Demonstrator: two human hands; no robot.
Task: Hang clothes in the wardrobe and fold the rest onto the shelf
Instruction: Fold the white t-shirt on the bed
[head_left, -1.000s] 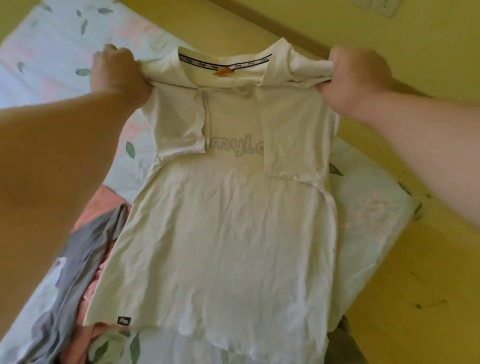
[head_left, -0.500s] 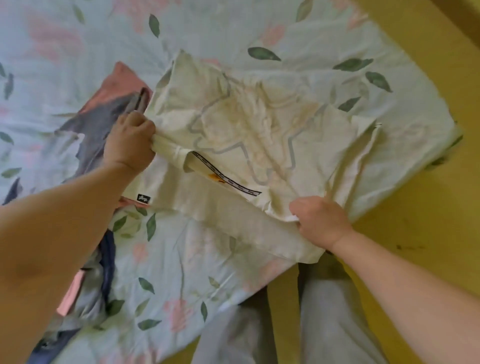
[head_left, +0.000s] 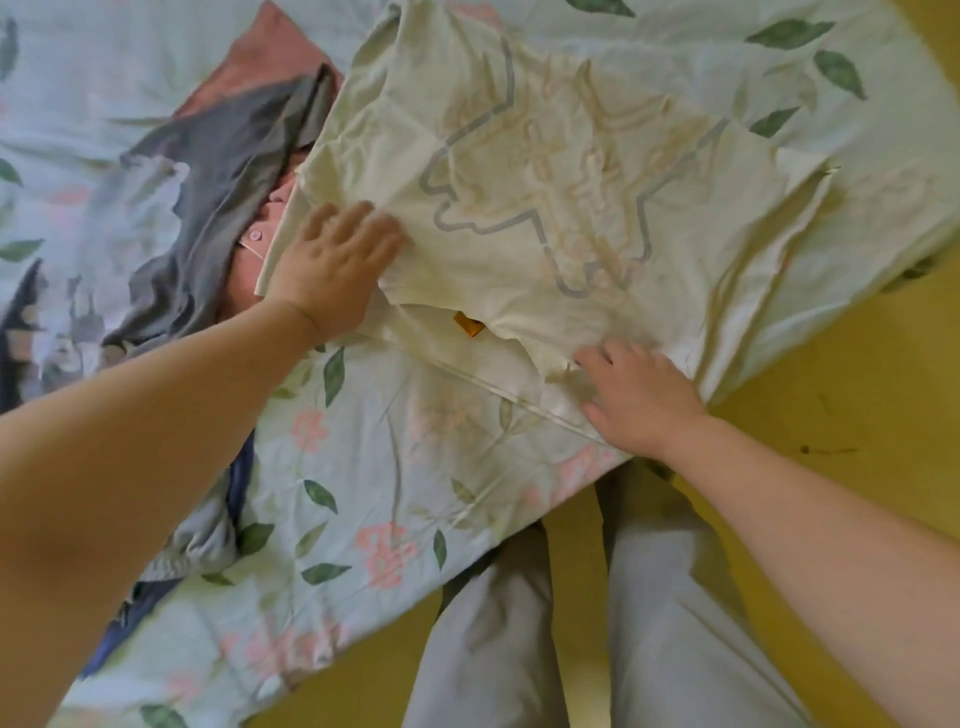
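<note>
A cream T-shirt (head_left: 545, 171) with a grey star outline lies back side up on the flowered bed sheet (head_left: 363, 467), its collar and orange tag toward me. My left hand (head_left: 332, 265) presses flat on the shirt's left side near the shoulder, fingers spread. My right hand (head_left: 639, 395) rests with straight fingers on the shirt's near right edge, by the collar. Neither hand grips the cloth.
A pile of other clothes lies to the left: a grey garment (head_left: 208, 171), a pink shirt (head_left: 260, 244) with buttons and a dark blue piece (head_left: 234, 467). The yellow floor (head_left: 831, 415) runs along the bed's right edge. My legs in grey trousers (head_left: 649, 597) stand at the bed.
The shirt, held up by its shoulders a second ago, was laid face down on the bed. Both hands let go of it and now lie flat on it.
</note>
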